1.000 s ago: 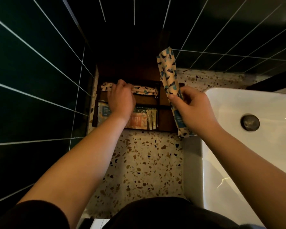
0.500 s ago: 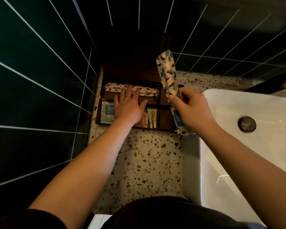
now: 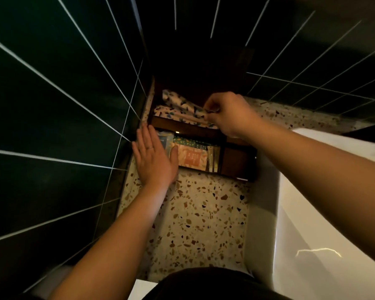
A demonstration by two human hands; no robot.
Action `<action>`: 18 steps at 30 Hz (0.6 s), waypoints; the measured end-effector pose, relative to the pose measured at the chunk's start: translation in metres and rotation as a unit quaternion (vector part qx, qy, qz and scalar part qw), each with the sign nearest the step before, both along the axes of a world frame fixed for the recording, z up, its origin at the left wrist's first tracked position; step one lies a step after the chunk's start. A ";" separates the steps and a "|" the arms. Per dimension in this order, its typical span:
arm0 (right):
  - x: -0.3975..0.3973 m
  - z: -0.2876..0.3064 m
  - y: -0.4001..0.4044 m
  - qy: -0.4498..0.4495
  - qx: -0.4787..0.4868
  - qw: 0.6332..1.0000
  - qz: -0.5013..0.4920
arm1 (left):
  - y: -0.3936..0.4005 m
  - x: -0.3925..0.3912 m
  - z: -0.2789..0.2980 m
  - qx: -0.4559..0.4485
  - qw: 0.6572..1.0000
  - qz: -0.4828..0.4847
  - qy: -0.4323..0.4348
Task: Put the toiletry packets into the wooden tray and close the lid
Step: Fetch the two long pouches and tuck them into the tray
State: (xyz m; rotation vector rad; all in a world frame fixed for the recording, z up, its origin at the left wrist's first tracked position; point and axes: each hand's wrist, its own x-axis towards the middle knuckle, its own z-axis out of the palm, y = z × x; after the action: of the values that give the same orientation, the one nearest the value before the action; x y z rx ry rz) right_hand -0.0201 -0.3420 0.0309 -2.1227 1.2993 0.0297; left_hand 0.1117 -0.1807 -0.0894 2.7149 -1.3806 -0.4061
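Note:
A dark wooden tray (image 3: 236, 163) sits on the speckled counter in the corner, its lid (image 3: 195, 83) standing open against the wall. My right hand (image 3: 230, 114) pinches the end of a long patterned packet (image 3: 178, 105), which lies slanted in the tray's back compartment over another patterned packet (image 3: 171, 114). My left hand (image 3: 154, 158) rests flat, fingers apart, on the tray's front left corner, partly over a blue packet (image 3: 164, 140). An orange packet (image 3: 192, 158) and thin sachets (image 3: 213, 158) fill the front compartment. The small right compartment looks empty.
Dark green tiled walls close in on the left and behind the tray. A white basin (image 3: 325, 213) takes up the right side. The terrazzo counter (image 3: 199, 224) stretches between the tray and my body.
My right hand has carried the long patterned packet down from upright beside the tray into the back compartment. My left hand has slid from the tray's middle to its front left corner.

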 end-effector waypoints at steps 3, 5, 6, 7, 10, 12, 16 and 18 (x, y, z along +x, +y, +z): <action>0.025 -0.022 -0.009 0.040 0.005 0.999 0.030 | 0.000 -0.003 -0.005 -0.009 1.000 0.008 -0.007; 0.036 -0.035 -0.012 0.057 0.017 0.997 0.046 | 0.001 -0.004 -0.006 -0.022 1.000 0.015 -0.002; 0.040 -0.042 -0.013 0.063 0.025 0.997 0.048 | 0.001 -0.004 -0.006 -0.027 0.999 0.016 -0.001; 0.044 -0.049 -0.014 0.068 0.035 0.996 0.046 | 0.001 -0.004 -0.006 -0.031 0.999 0.018 -0.002; 0.050 -0.070 -0.015 0.077 0.071 0.994 0.030 | 0.001 -0.005 -0.006 -0.035 0.999 0.022 -0.006; 0.052 -0.080 -0.015 0.086 0.080 0.993 0.027 | 0.001 -0.006 -0.007 -0.036 0.999 0.022 -0.006; 0.058 -0.089 -0.009 0.113 0.030 0.990 0.076 | 0.000 -0.007 -0.007 -0.036 0.999 0.027 -0.009; 0.060 -0.090 -0.003 0.142 -0.035 0.983 0.113 | 0.000 -0.007 -0.007 -0.039 0.999 0.029 -0.010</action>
State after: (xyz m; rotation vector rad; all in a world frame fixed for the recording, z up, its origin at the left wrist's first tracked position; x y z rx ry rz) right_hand 0.0398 -0.3450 -0.0591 -2.3822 1.2217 0.4004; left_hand 0.1049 -0.1808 -0.0965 2.6952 -1.2912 -0.3159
